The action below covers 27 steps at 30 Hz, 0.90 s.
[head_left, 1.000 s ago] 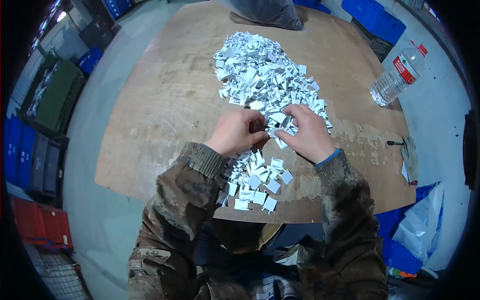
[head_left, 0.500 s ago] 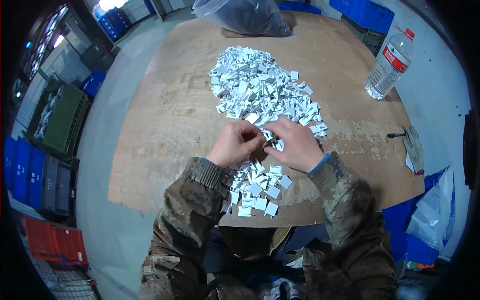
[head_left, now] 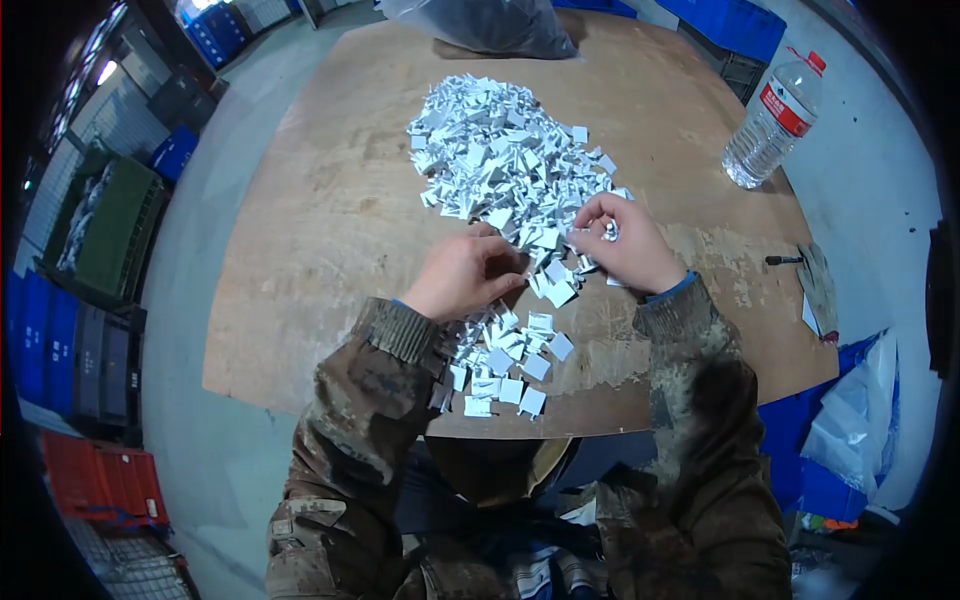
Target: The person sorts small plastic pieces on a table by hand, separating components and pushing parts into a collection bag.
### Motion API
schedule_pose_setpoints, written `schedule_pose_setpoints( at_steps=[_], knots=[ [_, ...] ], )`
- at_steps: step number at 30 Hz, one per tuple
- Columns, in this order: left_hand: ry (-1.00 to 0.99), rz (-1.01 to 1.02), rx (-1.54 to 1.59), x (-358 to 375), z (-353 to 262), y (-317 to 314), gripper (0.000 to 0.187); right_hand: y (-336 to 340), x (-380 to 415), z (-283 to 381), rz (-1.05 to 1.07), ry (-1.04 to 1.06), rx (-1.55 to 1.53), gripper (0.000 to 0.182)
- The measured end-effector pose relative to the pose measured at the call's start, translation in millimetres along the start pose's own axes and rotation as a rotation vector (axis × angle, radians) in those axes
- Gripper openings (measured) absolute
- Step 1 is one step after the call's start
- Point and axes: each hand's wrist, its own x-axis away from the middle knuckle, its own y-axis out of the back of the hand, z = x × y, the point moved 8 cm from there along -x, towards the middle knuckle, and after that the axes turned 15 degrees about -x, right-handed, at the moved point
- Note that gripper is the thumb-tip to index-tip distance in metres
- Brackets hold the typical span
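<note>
A large heap of small white flat plastic pieces (head_left: 485,140) covers the middle of the wooden table (head_left: 310,235). Near the table's front edge lies a smaller group of similar white pieces (head_left: 505,360). My left hand (head_left: 460,272) rests between the two groups, fingers curled and thumb close to the index finger; whatever they hold, if anything, is hidden. At the heap's lower right edge is my right hand (head_left: 632,248), its fingers closed around a small white piece (head_left: 611,230). Several loose pieces (head_left: 556,282) lie between my hands.
A plastic water bottle (head_left: 775,120) stands at the right edge of the table. Below it lie a black marker (head_left: 784,260) and a greyish glove (head_left: 818,290). A filled plastic bag (head_left: 490,25) sits at the far edge. Blue crates (head_left: 725,25) stand beyond the table.
My right hand has moved right and slightly up, away from my left hand. More loose pieces now show between them. The whole view has shifted slightly.
</note>
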Motion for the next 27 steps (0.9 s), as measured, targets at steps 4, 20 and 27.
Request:
schedule_pose_setpoints(
  at_steps=[4, 20, 27],
  knots=[
    [-0.047, -0.005, -0.082, 0.2, -2.4, 0.8, 0.035, -14.3, 4.5, 17.0, 0.038, 0.201, 0.681, 0.021],
    [0.091, -0.017, 0.398, -1.7, 8.7, 5.1, 0.022, -37.3, 8.1, 9.5, 0.157, 0.052, 0.615, 0.030],
    [0.020, 0.024, 0.684, -1.0, 3.5, 5.9, 0.010, -46.6, 8.7, 1.9, 0.184, 0.162, 0.631, 0.019]
  ],
)
